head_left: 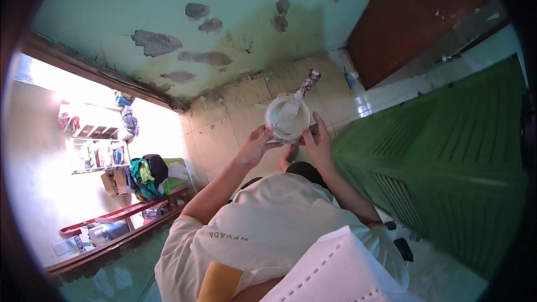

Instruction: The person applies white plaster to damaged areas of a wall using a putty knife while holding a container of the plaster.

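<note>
Two hands holding one white tub, one tool inside

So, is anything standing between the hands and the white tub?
Nothing visible: the left hand and right hand hold the white tub directly by its near sides. The patterned tool handle extends past the far rim, clear of both.
</note>
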Action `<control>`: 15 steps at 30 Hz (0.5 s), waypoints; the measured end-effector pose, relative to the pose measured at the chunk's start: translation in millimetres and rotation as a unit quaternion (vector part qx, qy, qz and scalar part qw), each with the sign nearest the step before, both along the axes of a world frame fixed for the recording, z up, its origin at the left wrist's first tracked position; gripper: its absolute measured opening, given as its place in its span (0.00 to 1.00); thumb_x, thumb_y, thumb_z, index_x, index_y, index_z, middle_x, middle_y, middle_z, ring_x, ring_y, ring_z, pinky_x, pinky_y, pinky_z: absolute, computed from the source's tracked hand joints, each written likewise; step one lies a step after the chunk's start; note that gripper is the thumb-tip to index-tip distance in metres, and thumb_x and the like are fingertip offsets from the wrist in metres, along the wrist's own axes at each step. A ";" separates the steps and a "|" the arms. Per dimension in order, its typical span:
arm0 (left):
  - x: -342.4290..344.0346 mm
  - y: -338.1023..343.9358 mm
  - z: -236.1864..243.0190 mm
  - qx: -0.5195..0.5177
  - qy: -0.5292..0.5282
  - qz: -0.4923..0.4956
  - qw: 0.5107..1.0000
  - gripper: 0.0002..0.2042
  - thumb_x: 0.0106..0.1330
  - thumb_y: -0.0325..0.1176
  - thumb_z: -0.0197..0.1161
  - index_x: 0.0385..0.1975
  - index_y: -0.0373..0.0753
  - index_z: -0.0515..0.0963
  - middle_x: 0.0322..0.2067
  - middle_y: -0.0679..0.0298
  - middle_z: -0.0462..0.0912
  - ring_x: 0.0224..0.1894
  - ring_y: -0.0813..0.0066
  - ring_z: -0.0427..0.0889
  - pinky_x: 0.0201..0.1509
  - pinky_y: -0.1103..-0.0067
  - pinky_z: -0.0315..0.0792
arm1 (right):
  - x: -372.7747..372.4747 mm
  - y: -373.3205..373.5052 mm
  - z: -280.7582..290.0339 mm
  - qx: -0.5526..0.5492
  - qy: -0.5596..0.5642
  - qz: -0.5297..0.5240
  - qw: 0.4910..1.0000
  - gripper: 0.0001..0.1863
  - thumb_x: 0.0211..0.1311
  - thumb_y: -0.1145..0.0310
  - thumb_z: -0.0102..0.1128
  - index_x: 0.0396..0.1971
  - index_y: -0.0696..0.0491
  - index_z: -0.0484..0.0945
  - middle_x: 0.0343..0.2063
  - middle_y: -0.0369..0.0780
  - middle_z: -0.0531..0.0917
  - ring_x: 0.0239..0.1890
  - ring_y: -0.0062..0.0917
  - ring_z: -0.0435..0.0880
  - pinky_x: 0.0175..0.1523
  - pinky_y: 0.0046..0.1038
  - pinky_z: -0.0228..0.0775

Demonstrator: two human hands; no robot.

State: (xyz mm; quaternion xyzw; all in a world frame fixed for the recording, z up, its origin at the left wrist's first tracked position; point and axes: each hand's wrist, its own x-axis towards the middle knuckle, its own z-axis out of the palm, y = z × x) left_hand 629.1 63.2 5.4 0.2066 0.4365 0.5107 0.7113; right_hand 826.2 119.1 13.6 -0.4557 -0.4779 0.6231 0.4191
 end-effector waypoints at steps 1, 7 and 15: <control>-0.9 12.4 1.0 -0.012 0.000 0.005 1.000 0.24 0.72 0.50 0.53 0.54 0.35 0.69 0.49 0.61 0.78 0.52 0.71 0.77 0.56 0.72 0.73 | -0.8 10.2 0.2 -0.011 0.008 -0.003 1.000 0.32 0.67 0.73 0.54 0.66 0.65 0.54 0.30 0.40 0.76 0.27 0.21 0.81 0.33 0.23 0.79; -1.4 80.1 -0.5 -0.050 0.004 0.007 0.999 0.22 0.70 0.48 0.57 0.51 0.36 0.72 0.45 0.61 0.79 0.45 0.73 0.78 0.47 0.74 0.75 | 7.0 74.9 -7.6 -0.056 0.010 0.048 0.997 0.33 0.68 0.75 0.54 0.68 0.60 0.51 0.31 0.38 0.75 0.32 0.22 0.82 0.35 0.27 0.82; -27.9 139.5 -2.9 -0.062 0.123 0.041 0.990 0.20 0.68 0.47 0.58 0.47 0.35 0.74 0.37 0.63 0.79 0.37 0.74 0.79 0.42 0.77 0.76 | 9.9 153.6 4.8 -0.064 -0.121 0.083 0.987 0.41 0.64 0.58 0.62 0.67 0.65 0.53 0.37 0.46 0.80 0.43 0.29 0.82 0.45 0.29 0.73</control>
